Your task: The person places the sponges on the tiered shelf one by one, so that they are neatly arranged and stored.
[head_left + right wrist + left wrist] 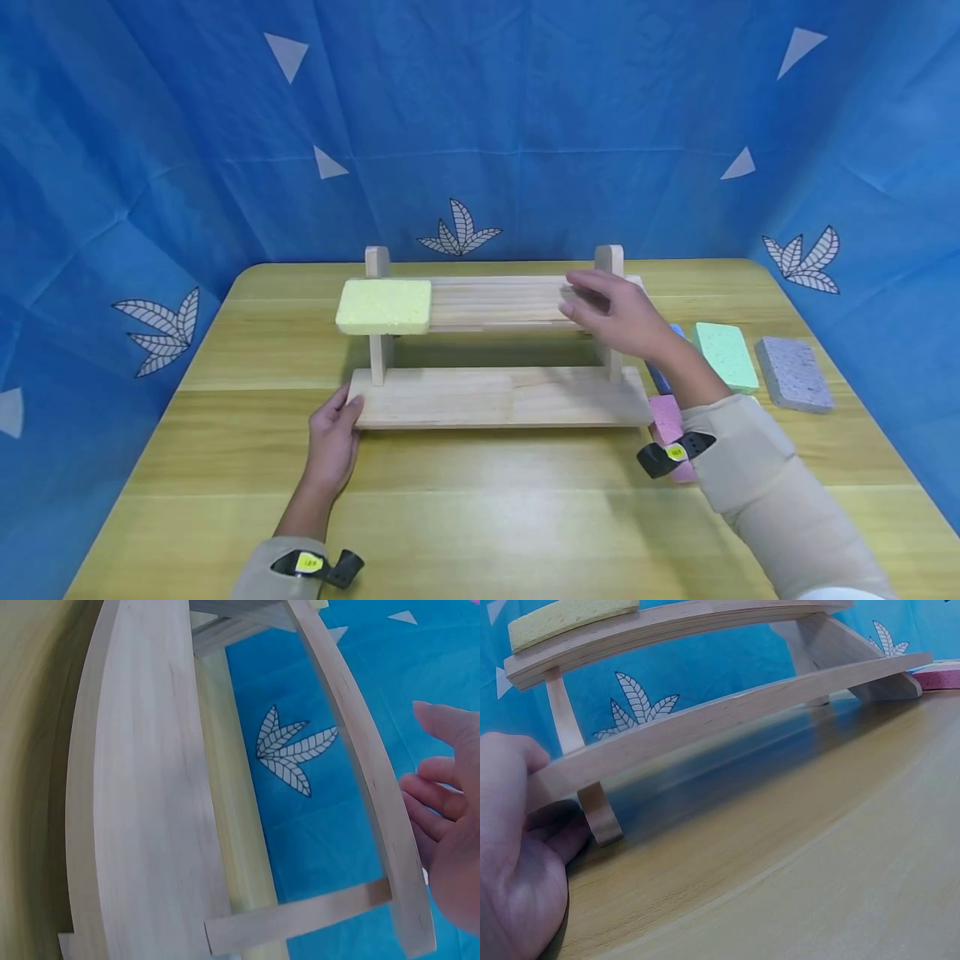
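A two-tier wooden shelf rack [495, 396] stands on the table in the head view. My left hand [333, 437] grips the left end of its lower board, thumb on top; in the left wrist view the other fingers reach beneath the board [705, 731]. A pale yellow sponge [385, 307] lies flat at the left end of the upper shelf [495, 300]. My right hand [618, 312] is over that shelf's right end, fingers loosely bent, with nothing in it. The right wrist view has the same hand [454, 817] beside the upper board's edge.
Right of the rack lie a green sponge [726, 357], a grey-purple sponge [795, 374] and pink sponges [665, 419], partly hidden by my right forearm. A blue item [660, 379] shows behind that wrist. A blue patterned curtain [480, 100] surrounds the table [487, 517].
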A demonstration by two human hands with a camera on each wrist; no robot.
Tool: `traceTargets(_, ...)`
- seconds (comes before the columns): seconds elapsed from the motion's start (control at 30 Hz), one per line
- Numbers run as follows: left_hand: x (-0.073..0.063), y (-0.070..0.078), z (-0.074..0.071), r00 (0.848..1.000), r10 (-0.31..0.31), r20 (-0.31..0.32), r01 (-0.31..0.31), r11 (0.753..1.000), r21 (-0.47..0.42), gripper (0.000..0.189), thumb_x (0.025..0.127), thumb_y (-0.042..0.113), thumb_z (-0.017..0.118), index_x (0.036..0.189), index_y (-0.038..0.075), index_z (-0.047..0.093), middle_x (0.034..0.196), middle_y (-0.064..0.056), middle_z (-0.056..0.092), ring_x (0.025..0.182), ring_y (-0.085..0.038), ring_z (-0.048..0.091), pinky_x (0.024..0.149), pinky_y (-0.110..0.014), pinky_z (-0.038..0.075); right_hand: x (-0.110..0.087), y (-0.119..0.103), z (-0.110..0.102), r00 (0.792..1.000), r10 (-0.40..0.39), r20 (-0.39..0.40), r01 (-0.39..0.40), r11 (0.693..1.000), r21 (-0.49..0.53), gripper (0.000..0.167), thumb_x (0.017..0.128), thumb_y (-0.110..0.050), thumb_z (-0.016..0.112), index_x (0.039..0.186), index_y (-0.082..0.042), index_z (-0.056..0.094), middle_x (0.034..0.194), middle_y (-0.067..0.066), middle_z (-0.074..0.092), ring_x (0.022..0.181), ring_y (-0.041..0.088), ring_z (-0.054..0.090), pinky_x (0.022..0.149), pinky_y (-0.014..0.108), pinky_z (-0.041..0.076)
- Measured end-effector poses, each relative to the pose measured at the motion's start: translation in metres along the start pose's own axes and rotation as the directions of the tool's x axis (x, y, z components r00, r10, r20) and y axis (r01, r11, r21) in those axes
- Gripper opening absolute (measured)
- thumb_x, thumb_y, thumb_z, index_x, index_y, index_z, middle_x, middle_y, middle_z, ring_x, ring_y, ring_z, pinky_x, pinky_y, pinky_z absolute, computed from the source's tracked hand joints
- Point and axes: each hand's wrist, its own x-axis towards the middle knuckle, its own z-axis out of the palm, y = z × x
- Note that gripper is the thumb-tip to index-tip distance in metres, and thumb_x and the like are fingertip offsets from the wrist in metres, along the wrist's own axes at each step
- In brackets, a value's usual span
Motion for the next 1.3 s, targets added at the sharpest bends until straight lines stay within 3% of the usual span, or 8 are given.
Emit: traceTargets(1.3, -0.002, 0.002, 0.002, 1.000, -0.013, -0.007, 0.013, 1.000, 0.007, 0.050, 0.099, 0.002, 0.040, 0.144, -0.008, 0.023, 0.154, -0.018, 0.019, 0.142, -0.023, 0.019, 0.115, -0.029, 0.025, -0.040, 0.023, -0.031, 0.986, 0.148, -0.074, -0.147, 0.989, 0.006, 0.057, 0.093, -0.039, 0.057, 0.139, -0.007, 0.046, 0.140, 0.015, 0.046, 0.126, 0.033, 0.047, 0.104, 0.052, 0.042)
